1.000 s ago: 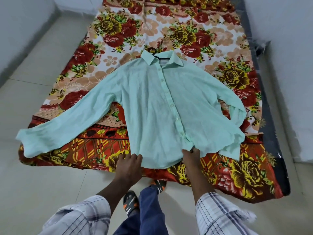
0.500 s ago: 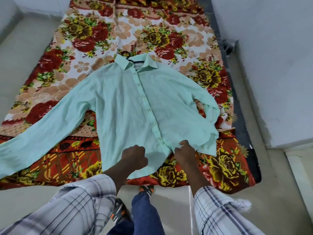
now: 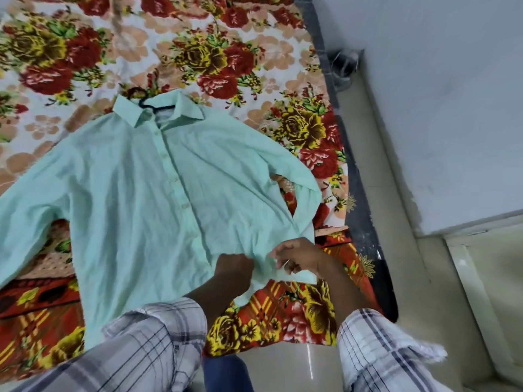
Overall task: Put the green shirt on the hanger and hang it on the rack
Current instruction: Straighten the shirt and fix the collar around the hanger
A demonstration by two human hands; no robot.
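no readable text, label, brand, number or sign shows anywhere in view.

We're seeing the pale green button-up shirt (image 3: 147,199) lying flat on the floral-printed bedsheet (image 3: 215,52), collar at far end w/ the black plastic hanger (image 3: 141,101) poking out. Both hands, left hand (image 3: 233,271) & right hand (image 3: 300,257), are sitting at the near hem, right of centre.

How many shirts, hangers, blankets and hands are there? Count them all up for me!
green shirt: 1
black hanger, only its hook and neck showing at the collar: 1
flowery blanket: 1
hands: 2, the left hand and the right hand, both at the shirt's bottom hem
Total: 5
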